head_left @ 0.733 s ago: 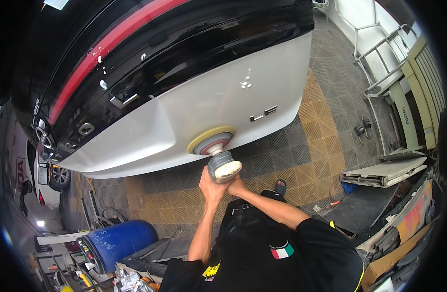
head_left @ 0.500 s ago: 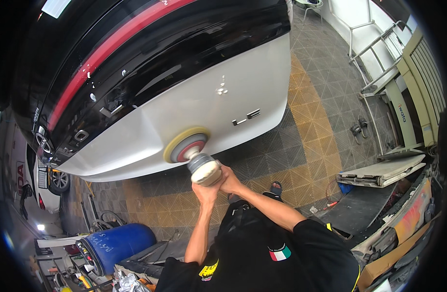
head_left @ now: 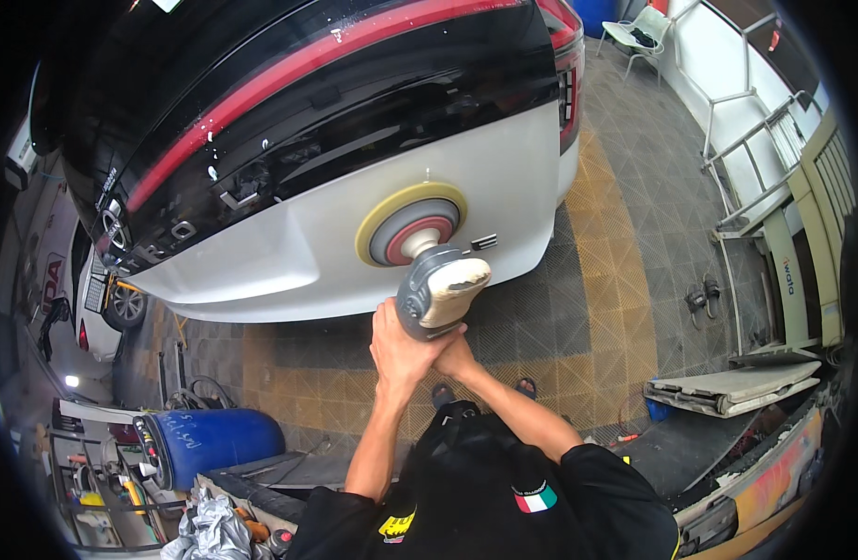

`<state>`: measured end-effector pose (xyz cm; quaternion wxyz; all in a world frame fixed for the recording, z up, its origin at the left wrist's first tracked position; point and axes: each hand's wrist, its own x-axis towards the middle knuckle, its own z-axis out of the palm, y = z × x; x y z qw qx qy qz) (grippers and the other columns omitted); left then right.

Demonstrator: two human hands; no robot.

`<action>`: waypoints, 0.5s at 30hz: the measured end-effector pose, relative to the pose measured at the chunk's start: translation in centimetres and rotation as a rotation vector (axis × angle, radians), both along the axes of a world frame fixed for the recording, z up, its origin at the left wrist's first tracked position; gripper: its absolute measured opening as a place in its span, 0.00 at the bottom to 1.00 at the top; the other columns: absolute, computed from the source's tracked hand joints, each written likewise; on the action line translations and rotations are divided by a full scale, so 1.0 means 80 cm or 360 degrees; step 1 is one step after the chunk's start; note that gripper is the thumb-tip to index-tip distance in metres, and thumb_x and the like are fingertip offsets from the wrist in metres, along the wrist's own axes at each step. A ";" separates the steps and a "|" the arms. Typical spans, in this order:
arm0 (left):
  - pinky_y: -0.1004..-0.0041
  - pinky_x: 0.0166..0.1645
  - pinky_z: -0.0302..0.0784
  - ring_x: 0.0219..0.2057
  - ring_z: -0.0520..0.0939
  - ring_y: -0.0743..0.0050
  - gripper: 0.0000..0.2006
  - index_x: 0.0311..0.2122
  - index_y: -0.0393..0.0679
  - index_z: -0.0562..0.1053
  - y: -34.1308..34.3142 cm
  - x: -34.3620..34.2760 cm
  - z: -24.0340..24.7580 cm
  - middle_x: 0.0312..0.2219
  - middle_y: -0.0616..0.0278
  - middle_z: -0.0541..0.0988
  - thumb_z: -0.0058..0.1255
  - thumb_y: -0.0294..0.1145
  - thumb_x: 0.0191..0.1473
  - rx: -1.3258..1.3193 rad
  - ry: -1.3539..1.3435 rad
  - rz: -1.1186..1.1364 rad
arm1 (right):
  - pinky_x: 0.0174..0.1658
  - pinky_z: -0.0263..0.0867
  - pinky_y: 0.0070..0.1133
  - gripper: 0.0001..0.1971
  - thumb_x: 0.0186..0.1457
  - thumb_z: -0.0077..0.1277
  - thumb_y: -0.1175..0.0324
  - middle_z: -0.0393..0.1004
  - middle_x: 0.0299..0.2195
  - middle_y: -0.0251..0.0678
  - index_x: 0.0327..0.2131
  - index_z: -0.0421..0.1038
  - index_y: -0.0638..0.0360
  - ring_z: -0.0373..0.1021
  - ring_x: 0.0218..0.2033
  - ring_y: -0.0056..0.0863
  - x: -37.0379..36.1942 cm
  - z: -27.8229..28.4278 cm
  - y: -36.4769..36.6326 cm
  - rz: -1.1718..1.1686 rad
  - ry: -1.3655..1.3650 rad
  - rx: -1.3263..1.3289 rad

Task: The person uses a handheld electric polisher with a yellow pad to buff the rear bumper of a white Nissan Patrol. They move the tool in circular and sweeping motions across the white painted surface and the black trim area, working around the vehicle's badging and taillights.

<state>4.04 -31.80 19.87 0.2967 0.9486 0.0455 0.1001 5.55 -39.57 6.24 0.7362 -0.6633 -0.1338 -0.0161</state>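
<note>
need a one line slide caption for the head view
Left hand and right hand hold a polisher, its yellow-rimmed pad against the car's pale rear panel.

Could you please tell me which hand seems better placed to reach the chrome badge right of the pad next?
Probably the right hand: it holds the polisher from the lower right, nearer the chrome badge, while the left hand is farther away.

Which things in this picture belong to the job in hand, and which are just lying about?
In the job:
grey-and-cream handheld power tool with round, yellow-rimmed pad
left hand and right hand, holding the tool
glossy black-and-silver car rear

Lying about:
blue plastic barrel
crumpled silvery sheet
unworn dark sandals
pale metal-legged chair
</note>
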 end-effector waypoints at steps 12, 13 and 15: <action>0.65 0.58 0.78 0.50 0.81 0.65 0.35 0.58 0.35 0.73 0.057 -0.003 -0.057 0.50 0.57 0.80 0.77 0.40 0.49 -0.1819 -0.0285 0.0097 | 0.44 0.77 0.41 0.47 0.44 0.72 0.51 0.77 0.45 0.51 0.65 0.64 0.61 0.77 0.44 0.52 0.017 0.096 -0.041 -0.0151 -0.0781 -0.0737; 0.64 0.58 0.78 0.50 0.81 0.64 0.37 0.59 0.35 0.72 0.045 -0.006 -0.061 0.49 0.57 0.79 0.76 0.43 0.49 -0.1829 -0.0285 0.0123 | 0.44 0.77 0.41 0.48 0.45 0.72 0.50 0.76 0.45 0.50 0.67 0.62 0.58 0.77 0.44 0.52 0.010 0.094 -0.052 -0.0148 -0.0793 -0.0702; 0.63 0.59 0.76 0.51 0.80 0.64 0.35 0.60 0.35 0.71 0.012 -0.010 -0.068 0.51 0.57 0.78 0.73 0.42 0.53 -0.1874 -0.0282 0.0163 | 0.42 0.77 0.40 0.50 0.48 0.72 0.49 0.74 0.46 0.48 0.72 0.60 0.48 0.78 0.42 0.50 0.003 0.098 -0.087 -0.0101 -0.0817 -0.0781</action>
